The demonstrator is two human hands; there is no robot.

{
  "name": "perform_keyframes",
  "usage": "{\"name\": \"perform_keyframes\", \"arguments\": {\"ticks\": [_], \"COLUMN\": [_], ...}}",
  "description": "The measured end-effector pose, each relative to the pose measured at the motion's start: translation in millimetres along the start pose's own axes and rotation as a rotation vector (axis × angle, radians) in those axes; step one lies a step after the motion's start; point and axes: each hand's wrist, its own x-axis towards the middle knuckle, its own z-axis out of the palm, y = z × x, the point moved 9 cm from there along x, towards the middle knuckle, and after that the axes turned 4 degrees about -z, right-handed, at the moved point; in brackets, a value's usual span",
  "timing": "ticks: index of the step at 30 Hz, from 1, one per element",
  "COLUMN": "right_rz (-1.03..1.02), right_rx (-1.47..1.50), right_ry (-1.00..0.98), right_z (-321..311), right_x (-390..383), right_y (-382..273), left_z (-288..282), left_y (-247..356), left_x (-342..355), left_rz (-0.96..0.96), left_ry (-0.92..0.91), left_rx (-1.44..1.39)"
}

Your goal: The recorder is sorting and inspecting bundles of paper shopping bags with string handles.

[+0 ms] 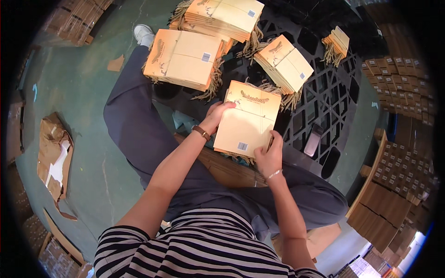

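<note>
A bundle of cream-orange paper bags [245, 121], tied with thin cord and trailing twisted rope handles, is tilted in front of me. My left hand [215, 114] grips its left edge, thumb on top. My right hand [270, 157] holds the lower right edge with bent fingers. Just beyond lie tied stacks of similar bags [183, 58], another pile [218, 14] behind them, a bundle [282, 62] to the right and a smaller one [339, 41] at the far right, all with rope handles hanging out.
The bundles rest on a black plastic pallet [324, 106], where a phone [313, 141] also lies. My crossed legs surround the near side. Torn brown paper [53, 157] lies on the green floor at left. Stacked cartons [396, 171] line the right side; wrapped boxes [67, 21] stand at upper left.
</note>
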Motion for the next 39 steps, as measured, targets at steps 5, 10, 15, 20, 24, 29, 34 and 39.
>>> {"name": "perform_keyframes", "arguments": {"ticks": [5,10,15,20,24,29,34,39], "right_rz": [0.054,0.002,0.162,0.125,0.079,-0.026,-0.066,0.043], "right_rx": [0.078,-0.004,0.087,0.082,0.115,0.168,0.176,0.283], "right_ry": [0.005,0.101,-0.007,-0.03,-0.059,-0.036,0.088,0.005], "right_z": [9,12,9,19,16,6,-6,-14], "right_x": [-29,-35,-29,-30,-22,-27,-51,-62], "right_y": [-7,9,26,22,27,16,5,24], "left_z": [-13,8,16,0,4,12,11,-3], "left_y": [-13,-7,-20,-77,-96,-93,-89,-83], "left_x": [17,-2,-54,-69,-84,-88,-94,-95], "left_rz": [0.019,0.148,0.201,-0.101,-0.114,-0.127,-0.215,-0.222], "left_ry": [0.015,-0.252,-0.321,-0.113,-0.13,-0.172,-0.079,-0.003], "left_rx": [0.01,0.219,0.451,-0.138,-0.153,-0.121,-0.255,-0.265]}}
